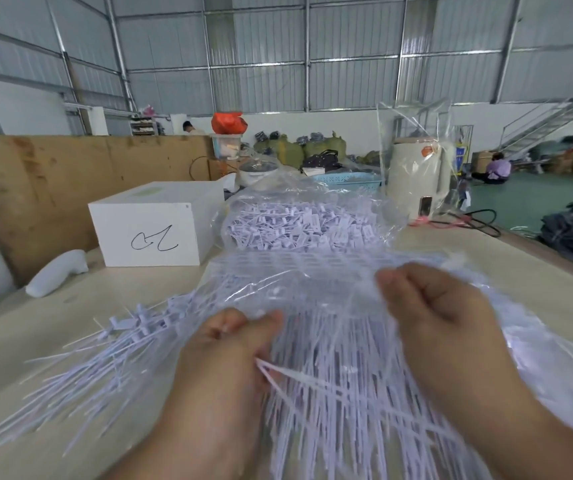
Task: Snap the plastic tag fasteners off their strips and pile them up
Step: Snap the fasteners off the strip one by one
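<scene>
Head view — left hand (229, 344), right hand (430, 306) both pinching fastener strips (330, 393) lying between them.

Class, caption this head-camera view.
Both hands, left and right, grip fastener strips before the loose pile.

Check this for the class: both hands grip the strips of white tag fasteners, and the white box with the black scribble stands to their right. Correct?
One detail is wrong. In the head view the white box with the scribble stands to the left, not the right. Left hand and right hand do grip the strips of tag fasteners.
</scene>
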The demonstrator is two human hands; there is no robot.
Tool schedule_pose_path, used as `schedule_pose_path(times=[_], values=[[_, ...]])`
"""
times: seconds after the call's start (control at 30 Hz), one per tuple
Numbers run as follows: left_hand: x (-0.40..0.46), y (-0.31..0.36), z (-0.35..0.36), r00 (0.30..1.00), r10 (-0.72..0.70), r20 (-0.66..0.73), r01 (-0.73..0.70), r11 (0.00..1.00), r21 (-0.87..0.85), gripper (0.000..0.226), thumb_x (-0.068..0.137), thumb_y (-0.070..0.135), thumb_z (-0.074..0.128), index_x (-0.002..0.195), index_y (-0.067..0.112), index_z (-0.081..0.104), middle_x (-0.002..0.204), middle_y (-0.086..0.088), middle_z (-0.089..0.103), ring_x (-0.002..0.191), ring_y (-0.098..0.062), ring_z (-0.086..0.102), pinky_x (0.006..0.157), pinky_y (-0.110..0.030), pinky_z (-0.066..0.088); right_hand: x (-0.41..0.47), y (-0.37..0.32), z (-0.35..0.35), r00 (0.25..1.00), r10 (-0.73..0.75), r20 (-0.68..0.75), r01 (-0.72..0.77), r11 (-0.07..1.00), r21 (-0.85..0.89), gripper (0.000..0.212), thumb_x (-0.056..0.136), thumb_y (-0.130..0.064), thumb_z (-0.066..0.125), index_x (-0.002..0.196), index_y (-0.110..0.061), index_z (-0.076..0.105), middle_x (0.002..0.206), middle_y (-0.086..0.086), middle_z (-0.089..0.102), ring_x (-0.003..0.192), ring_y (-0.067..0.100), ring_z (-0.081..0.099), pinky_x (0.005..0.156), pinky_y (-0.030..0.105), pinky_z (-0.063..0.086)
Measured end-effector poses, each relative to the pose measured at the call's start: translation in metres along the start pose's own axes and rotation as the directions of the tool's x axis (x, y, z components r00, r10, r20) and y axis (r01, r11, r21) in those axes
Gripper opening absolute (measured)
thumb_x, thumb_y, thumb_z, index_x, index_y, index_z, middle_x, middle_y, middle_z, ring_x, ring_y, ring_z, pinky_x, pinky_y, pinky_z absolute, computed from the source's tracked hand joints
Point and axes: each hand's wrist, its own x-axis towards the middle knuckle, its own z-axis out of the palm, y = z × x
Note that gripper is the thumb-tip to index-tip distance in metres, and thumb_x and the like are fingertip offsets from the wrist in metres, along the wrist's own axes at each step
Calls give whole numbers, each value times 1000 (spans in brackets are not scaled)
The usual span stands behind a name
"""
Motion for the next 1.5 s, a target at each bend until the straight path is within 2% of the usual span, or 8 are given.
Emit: schedule_pose_path(times=[0.27, 0.63, 0.83, 1.03, 1.13, 1.27, 1.37, 1.5], values=[[-5, 7, -9, 847, -113, 519, 30, 986, 165, 33, 64, 50, 75, 60, 20, 61, 44, -1, 42, 34, -13, 33, 44, -24, 26, -10, -3, -11, 853, -165, 495, 246, 964, -102, 21, 88, -44, 56, 76, -28, 62, 48, -9, 44, 42, 4, 36, 43, 16, 27], [-13, 13, -8, 834, -143, 532, 54, 982, 180, 33, 61, 53, 72, 59, 25, 56, 48, -1, 45, 36, -13, 35, 39, -17, 34, -8, 2, -16, 795, -167, 583, 258, 963, -76, 32, 93, -42, 59, 111, -55, 37, 56, -10, 53, 48, 5, 45, 51, 15, 32], [-11, 9, -10, 786, -69, 615, -80, 974, 212, 44, 66, 58, 74, 92, 23, 73, 96, -26, 65, 92, -34, 53, 79, -41, 28, -9, 3, -16, 784, -145, 604, 232, 970, -68, 33, 87, -50, 54, 115, -53, 38, 54, -13, 53, 47, 2, 47, 50, 12, 33], [-5, 11, -19, 717, -171, 676, -68, 948, 312, 44, 67, 48, 83, 98, 19, 71, 109, -31, 63, 101, -61, 52, 89, -56, 38, -11, 1, -14, 782, -127, 611, 257, 957, -131, 35, 82, -62, 46, 114, -58, 32, 58, -13, 55, 50, 3, 50, 52, 14, 36], [-5, 12, -17, 702, -150, 696, -120, 939, 323, 25, 67, 28, 84, 88, 21, 71, 84, -11, 69, 76, -23, 65, 72, -29, 49, -12, 2, -15, 799, -127, 587, 245, 962, -125, 34, 90, -47, 55, 114, -56, 35, 61, -10, 56, 50, 5, 49, 52, 15, 36], [-6, 9, -15, 789, -112, 605, -135, 928, 348, 37, 63, 41, 85, 88, 18, 71, 94, -37, 56, 83, -34, 55, 77, -48, 41, -13, 0, -13, 824, -133, 551, 229, 967, -109, 33, 87, -48, 53, 113, -56, 35, 55, -12, 52, 46, 6, 45, 51, 14, 34], [-10, 9, -14, 796, -89, 598, -116, 948, 295, 44, 67, 47, 83, 104, 25, 71, 109, -26, 65, 103, -59, 53, 92, -72, 34, -11, 0, -12, 822, -135, 554, 229, 968, -104, 33, 88, -46, 53, 113, -56, 35, 57, -14, 54, 49, 5, 48, 52, 14, 35], [-5, 12, -19, 739, -112, 665, -145, 936, 320, 42, 73, 48, 80, 104, 22, 72, 106, -18, 70, 108, -49, 58, 97, -64, 39, -12, -1, -13, 799, -98, 593, 162, 985, -56, 35, 87, -47, 58, 115, -56, 39, 59, -11, 54, 50, 1, 47, 54, 13, 35]])
